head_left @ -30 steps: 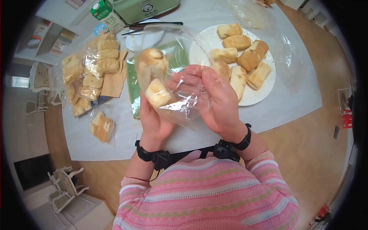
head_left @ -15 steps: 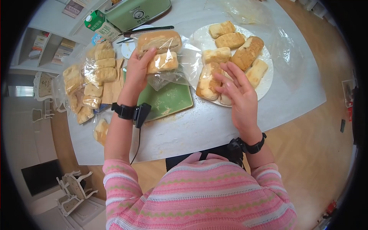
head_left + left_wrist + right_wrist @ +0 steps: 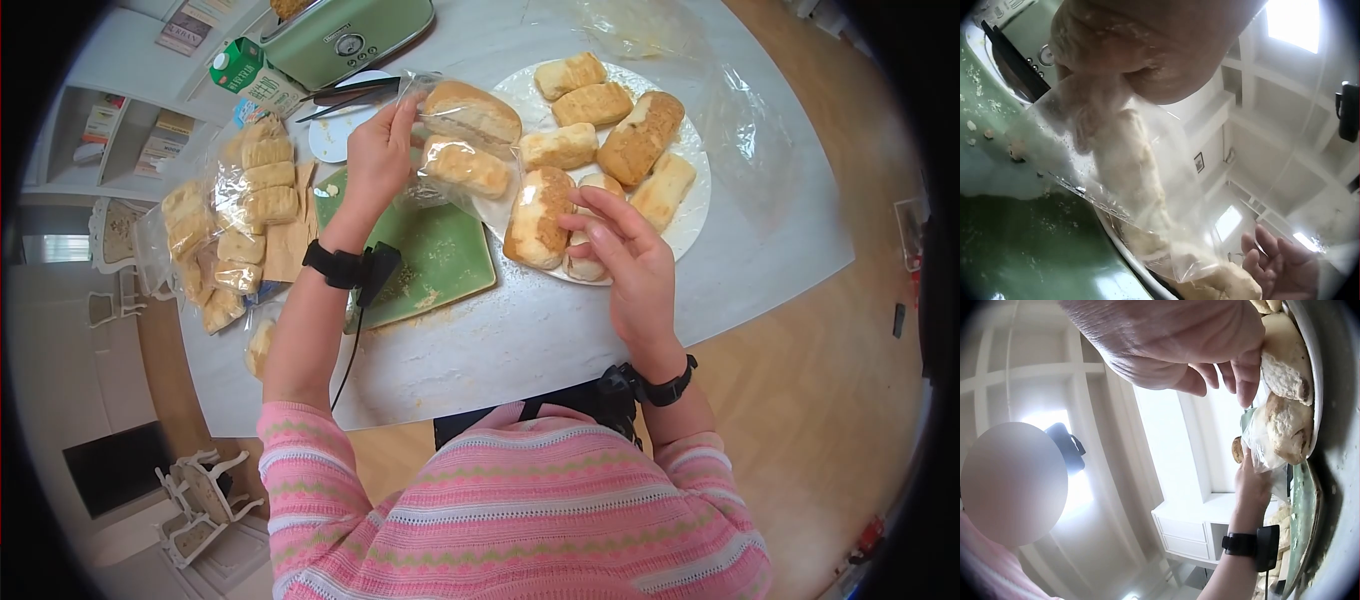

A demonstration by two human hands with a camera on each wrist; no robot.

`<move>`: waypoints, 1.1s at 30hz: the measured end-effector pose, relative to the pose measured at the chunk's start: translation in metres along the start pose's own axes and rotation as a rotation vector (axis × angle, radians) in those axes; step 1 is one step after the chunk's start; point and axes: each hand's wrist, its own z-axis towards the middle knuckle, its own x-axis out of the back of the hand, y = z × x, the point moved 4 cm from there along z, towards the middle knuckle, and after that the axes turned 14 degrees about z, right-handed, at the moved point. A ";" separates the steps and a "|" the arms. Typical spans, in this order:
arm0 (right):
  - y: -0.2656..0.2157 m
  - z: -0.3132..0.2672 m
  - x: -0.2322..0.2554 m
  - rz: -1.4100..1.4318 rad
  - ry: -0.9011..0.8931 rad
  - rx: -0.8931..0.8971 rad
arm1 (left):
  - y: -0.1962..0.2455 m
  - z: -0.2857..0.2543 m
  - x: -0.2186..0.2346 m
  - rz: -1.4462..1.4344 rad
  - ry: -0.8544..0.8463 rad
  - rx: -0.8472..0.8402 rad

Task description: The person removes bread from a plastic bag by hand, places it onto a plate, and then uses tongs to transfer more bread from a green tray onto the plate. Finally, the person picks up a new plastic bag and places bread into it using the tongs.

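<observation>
My left hand (image 3: 380,150) grips one end of a clear plastic bag (image 3: 1185,187) that contains two bread rolls, a browner one (image 3: 475,115) and a paler one (image 3: 465,167). The bag overlaps the left edge of a white plate (image 3: 692,222) and hangs over a green tray (image 3: 440,265). Loosely bent and holding nothing, my right hand (image 3: 635,265) is beside the near edge of the plate. Its fingertips are close to a browned roll (image 3: 538,215) there. In the right wrist view the right hand (image 3: 1191,344) hovers by the bread.
Several more rolls lie on the plate. At left are bagged bread pieces (image 3: 268,185) on brown paper, with a smaller bagged piece (image 3: 262,340) nearer. Behind are a milk carton (image 3: 255,75), a green toaster (image 3: 350,35) and black tongs (image 3: 350,95). Empty plastic (image 3: 755,145) lies right of the plate.
Both hands were at the bag over the tray; the right has let go and moved to the plate's near edge. The left has carried the bag forward, then right towards the plate.
</observation>
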 end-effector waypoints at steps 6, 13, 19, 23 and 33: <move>0.002 0.001 0.002 0.012 0.006 -0.017 | 0.030 0.000 0.011 0.080 0.161 -0.321; 0.003 0.000 0.004 0.000 0.000 -0.019 | 0.042 0.005 0.022 0.052 0.029 -0.242; 0.005 0.000 0.004 -0.006 0.003 -0.020 | 0.039 0.010 0.029 0.065 -0.045 -0.167; 0.006 -0.001 0.006 -0.003 0.008 -0.025 | 0.037 0.015 0.039 -0.007 -0.007 -0.159; 0.005 0.000 0.005 -0.028 0.002 -0.027 | 0.042 0.002 0.052 -0.150 -0.060 -0.073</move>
